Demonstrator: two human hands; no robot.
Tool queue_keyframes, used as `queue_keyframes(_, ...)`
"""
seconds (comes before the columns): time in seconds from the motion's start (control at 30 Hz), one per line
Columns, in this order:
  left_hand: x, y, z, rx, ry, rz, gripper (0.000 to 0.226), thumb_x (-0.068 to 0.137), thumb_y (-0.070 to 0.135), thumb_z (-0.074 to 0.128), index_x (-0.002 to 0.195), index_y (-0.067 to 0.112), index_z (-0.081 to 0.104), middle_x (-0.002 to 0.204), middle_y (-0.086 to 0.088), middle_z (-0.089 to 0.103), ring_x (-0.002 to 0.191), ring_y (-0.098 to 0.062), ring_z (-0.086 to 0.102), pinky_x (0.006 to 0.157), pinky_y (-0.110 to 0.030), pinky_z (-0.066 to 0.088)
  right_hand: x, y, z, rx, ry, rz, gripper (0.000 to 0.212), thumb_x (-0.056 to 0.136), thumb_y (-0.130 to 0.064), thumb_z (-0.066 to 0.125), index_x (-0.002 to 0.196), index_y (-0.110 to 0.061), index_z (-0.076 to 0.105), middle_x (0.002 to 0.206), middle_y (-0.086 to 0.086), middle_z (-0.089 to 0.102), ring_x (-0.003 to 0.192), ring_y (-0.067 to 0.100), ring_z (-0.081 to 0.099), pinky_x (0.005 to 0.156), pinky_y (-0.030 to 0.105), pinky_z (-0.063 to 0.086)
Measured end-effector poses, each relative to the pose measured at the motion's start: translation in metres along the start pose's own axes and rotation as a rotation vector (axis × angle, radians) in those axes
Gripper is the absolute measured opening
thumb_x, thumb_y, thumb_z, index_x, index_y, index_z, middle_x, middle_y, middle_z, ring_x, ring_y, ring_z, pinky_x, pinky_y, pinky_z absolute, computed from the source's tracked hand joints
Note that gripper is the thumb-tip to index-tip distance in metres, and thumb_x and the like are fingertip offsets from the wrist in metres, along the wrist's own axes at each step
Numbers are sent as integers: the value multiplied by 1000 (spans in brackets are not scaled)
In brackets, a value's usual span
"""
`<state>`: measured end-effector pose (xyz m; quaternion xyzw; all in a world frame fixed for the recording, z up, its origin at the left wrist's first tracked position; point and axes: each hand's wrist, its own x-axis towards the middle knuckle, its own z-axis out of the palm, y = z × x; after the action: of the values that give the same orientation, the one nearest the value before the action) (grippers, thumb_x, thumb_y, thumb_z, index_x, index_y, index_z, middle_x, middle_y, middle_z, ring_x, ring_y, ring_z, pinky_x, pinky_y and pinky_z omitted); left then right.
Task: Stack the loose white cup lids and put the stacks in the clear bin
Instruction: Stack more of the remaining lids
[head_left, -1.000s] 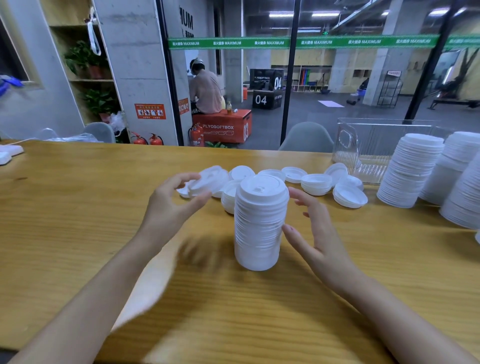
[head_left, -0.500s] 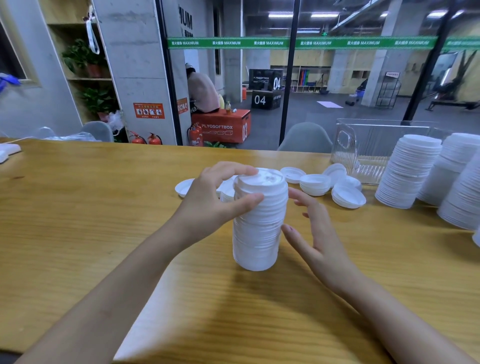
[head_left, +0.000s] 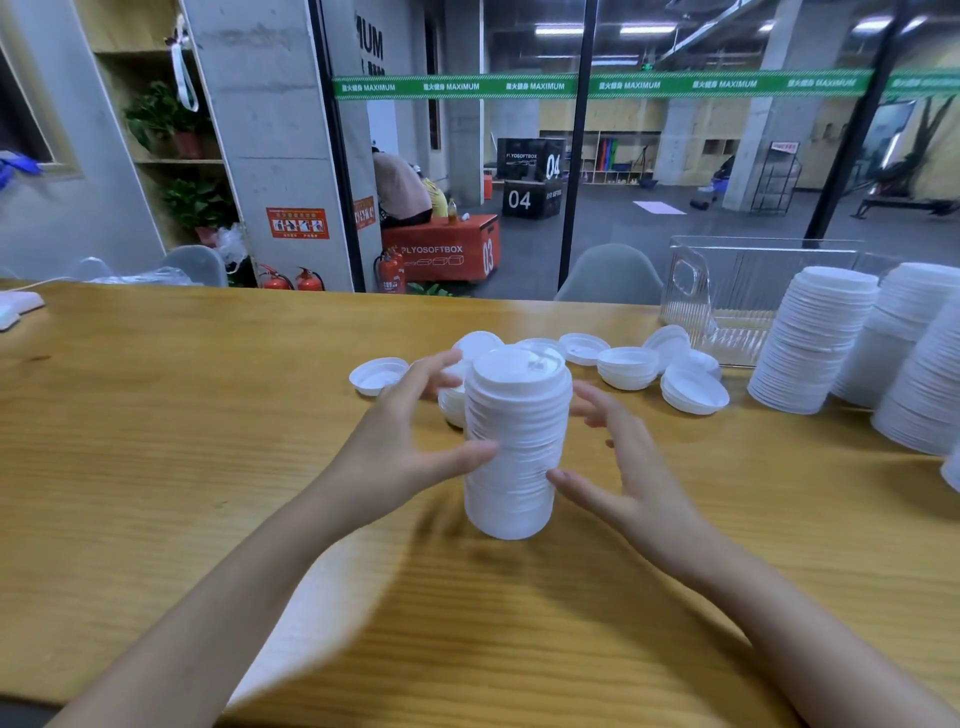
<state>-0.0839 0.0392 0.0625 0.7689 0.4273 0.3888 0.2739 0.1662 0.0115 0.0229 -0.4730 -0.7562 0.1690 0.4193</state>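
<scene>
A second ago I saw the left hand (head_left: 400, 441) holding a single lid up to its own right, just beside the stack (head_left: 514, 457). Half a second ago it was pressing that lid onto the top. Now the top lid (head_left: 517, 364) sits on the stack, and the left hand has dropped to the stack's left flank, thumb against the side at mid-height. The right hand (head_left: 628, 483) has opened wider, with its thumb tip at the stack's lower right side.
</scene>
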Motion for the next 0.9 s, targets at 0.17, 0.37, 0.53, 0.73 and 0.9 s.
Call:
queue_keyframes(0.17, -20, -37, 18, 146, -157, -133, 93, 51, 70, 70, 135, 57, 31, 125, 20, 55, 120, 1, 46, 102, -29, 40, -2, 8, 12, -132, -226, 97, 98, 62, -74, 66, 145, -45, 21, 135, -25, 45, 128, 3, 37, 105, 34, 31)
queue_keyframes(0.37, -18, -34, 36, 304, -158, -101, 82, 67, 54, 78, 133, 51, 30, 106, 41, 41, 108, -2, 38, 105, -34, 32, 4, 10, 27, -229, -219, 102, 96, 70, -53, 80, 144, -39, 21, 113, -43, 34, 117, 5, 38, 95, 32, 30)
queue_keyframes(0.53, -9, -27, 52, 295, -141, -88, 84, 72, 41, 82, 142, 38, 35, 106, 30, 49, 113, -8, 43, 104, -34, 33, 4, 20, 16, -222, -196, 129, 102, 60, -62, 75, 146, -37, 26, 121, -34, 39, 122, 11, 44, 100, 38, 35)
queue_keyframes(0.73, 18, -5, 95, 226, -193, -79, 82, 75, 39, 81, 142, 38, 35, 110, 22, 54, 119, -8, 42, 108, -38, 32, -9, 49, -25, -185, -149, 238, 101, 53, -70, 72, 140, -39, 32, 132, -22, 52, 125, 11, 48, 105, 46, 39)
queue_keyframes(0.9, 42, 7, 128, 217, -229, -50, 77, 76, 41, 80, 140, 36, 37, 120, 18, 60, 117, -12, 42, 106, -35, 31, -16, 68, -58, -208, -124, 277, 105, 53, -71, 73, 143, -36, 31, 132, -23, 52, 123, 14, 50, 105, 46, 39)
